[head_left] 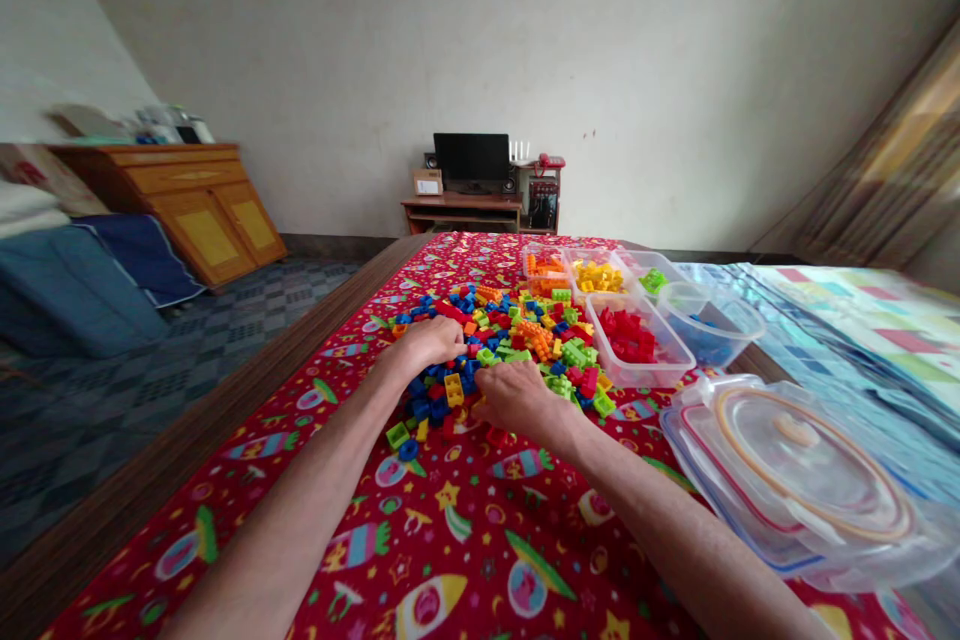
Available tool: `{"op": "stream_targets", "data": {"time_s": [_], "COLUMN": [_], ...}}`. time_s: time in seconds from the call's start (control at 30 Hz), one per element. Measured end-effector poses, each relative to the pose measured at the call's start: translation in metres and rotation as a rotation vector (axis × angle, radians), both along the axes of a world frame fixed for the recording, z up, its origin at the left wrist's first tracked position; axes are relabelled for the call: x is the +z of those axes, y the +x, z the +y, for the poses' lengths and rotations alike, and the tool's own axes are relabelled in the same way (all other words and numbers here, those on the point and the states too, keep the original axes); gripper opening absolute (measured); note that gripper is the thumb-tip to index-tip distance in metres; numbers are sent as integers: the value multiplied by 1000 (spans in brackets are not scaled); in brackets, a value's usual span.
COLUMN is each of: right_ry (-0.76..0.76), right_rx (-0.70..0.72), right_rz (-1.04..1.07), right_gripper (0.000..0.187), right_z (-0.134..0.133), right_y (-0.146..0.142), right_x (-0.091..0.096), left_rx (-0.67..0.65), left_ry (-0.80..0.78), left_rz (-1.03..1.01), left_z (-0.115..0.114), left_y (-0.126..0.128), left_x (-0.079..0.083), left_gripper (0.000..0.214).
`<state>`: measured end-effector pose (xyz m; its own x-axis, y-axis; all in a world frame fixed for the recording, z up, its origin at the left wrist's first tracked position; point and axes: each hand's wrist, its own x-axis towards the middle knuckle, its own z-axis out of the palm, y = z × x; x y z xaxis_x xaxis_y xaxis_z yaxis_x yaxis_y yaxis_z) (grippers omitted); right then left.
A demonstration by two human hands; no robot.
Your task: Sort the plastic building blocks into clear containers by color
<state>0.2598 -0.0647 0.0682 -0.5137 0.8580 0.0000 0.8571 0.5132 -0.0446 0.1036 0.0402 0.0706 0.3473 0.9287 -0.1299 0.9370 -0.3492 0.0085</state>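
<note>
Left grip [444,340] and right grip [517,395] were both at the loose toy bricks [534,338] — whether either grasped one, I could not tell. That heap lay on the red cloth [555,520] over the bench [214,420], with clear tubs [652,375] of bricks and stacked lids [795,480] to its right.

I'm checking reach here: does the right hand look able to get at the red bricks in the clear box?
Probably yes: the right hand is at the pile beside the box, whose top is open, and nothing visible covers the red bricks inside.
</note>
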Motion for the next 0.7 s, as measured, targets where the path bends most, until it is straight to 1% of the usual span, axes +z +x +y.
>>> {"op": "stream_targets", "data": {"time_s": [0.1, 0.2, 0.3, 0.37, 0.43, 0.53, 0.6, 0.7], "right_ry": [9, 26, 47, 50, 40, 29, -48, -273], "right_rx": [-29, -82, -88, -115, -173, -217, -230, -267], "right_rz": [3, 32, 153, 295, 459, 733, 924, 1202], "right_gripper": [25, 27, 23, 23, 24, 21, 16, 5], "right_z": [1, 9, 20, 28, 37, 46, 49, 47], "right_y": [-4, 0, 10, 17, 21, 23, 21, 18], "right_x": [-4, -10, -14, -13, -12, -11, -13, -14], "left_rx": [9, 13, 14, 35, 60, 71, 69, 25], "left_ry": [-9, -27, -52, -61, -78, -113, -129, -152], "left_rz": [33, 31, 20, 27, 29, 3, -18, -100], "left_z": [-4, -4, -6, -8, -11, -13, -11, -1], "left_y": [3, 3, 4, 5, 8, 10, 9, 3], "left_x": [2, 2, 4, 7, 11, 13, 11, 5], "left_gripper": [26, 28, 34, 34, 33, 31, 31, 33]}}
